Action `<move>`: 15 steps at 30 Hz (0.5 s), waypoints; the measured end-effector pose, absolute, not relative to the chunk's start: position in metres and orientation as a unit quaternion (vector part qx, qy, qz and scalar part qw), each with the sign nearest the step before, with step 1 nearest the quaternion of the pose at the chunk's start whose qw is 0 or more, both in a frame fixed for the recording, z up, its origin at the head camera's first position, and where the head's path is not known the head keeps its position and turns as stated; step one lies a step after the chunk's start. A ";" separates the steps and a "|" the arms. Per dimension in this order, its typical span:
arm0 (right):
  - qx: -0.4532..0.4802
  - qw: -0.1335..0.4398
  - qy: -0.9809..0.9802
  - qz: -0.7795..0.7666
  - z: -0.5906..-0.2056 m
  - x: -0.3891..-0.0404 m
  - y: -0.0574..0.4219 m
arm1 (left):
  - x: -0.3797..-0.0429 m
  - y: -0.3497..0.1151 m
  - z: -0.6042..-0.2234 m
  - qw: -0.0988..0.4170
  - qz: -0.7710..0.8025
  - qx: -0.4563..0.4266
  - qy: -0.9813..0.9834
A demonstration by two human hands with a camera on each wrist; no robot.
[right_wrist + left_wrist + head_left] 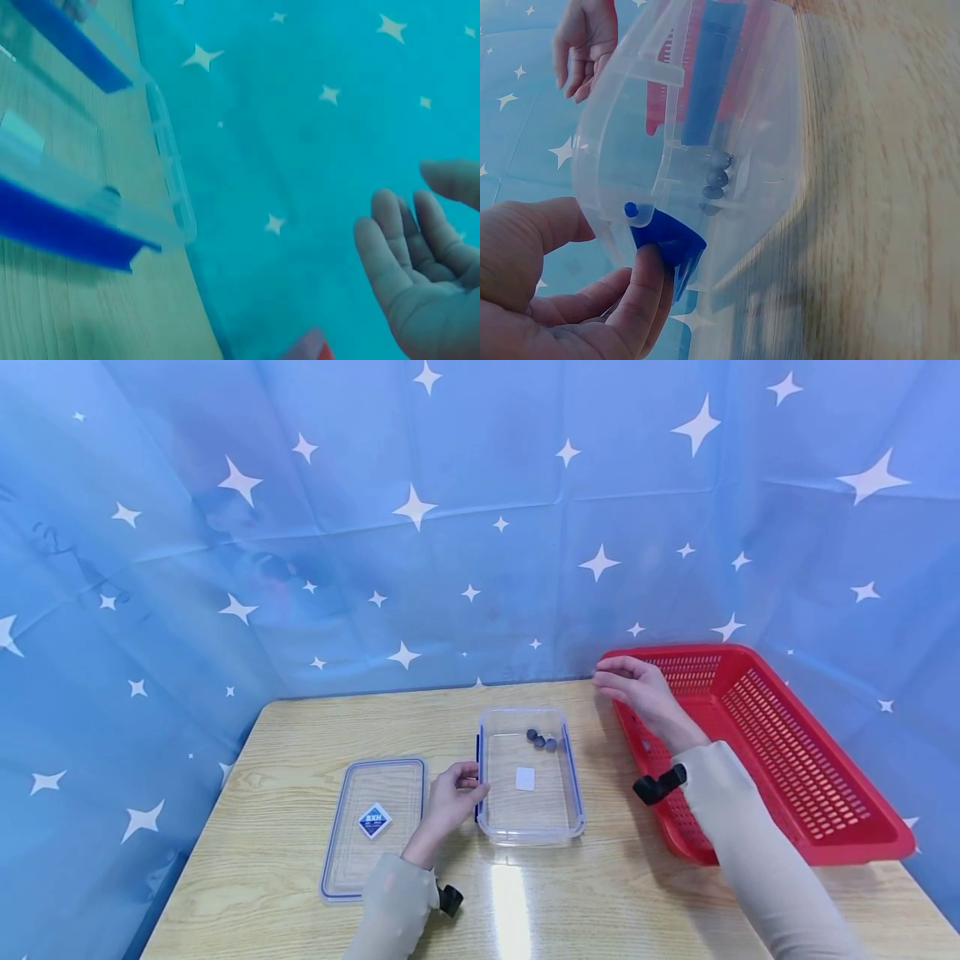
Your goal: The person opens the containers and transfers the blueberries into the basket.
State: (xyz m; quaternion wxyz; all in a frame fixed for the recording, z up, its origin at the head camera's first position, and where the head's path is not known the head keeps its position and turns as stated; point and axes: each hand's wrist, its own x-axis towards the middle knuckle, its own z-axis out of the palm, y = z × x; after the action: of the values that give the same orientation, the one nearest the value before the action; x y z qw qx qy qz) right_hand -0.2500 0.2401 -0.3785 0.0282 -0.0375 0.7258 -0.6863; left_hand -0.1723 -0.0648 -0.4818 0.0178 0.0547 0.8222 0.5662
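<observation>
A clear plastic food container [543, 797] with blue side latches stands uncovered on the table. Three dark blueberries [539, 742] lie together near its far end, and a white square label sits on its floor. My left hand [452, 797] holds the container's left side, thumb by the rim and fingers against the hanging blue latch [667, 244]. Raised over the near-left rim of a red plastic basket [765, 739], my right hand [647, 697] has loosely bent fingers with nothing between them, as the right wrist view also shows. My right forearm hides part of the basket.
The container's clear lid [375, 868], edged in blue with a blue diamond sticker, lies flat left of my left hand. A wooden table [247, 835] carries everything. A blue curtain [480, 552] with white stars hangs right behind it.
</observation>
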 end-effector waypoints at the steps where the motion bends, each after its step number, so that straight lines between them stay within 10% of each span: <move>1: -0.040 0.027 0.730 -0.682 -0.378 -0.250 0.237 | -0.172 -0.065 -0.482 0.019 0.565 0.052 0.823; 15: -0.023 0.070 0.723 -0.687 -0.387 -0.253 0.189 | -0.173 -0.065 -0.481 0.024 0.565 0.051 0.823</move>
State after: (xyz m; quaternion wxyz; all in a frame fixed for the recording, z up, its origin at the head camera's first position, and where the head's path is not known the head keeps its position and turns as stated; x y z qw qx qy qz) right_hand -0.2530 0.1886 -0.3869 0.0703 -0.0232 0.7231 -0.6868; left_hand -0.1728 -0.0655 -0.4812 0.0242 0.0506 0.8232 0.5649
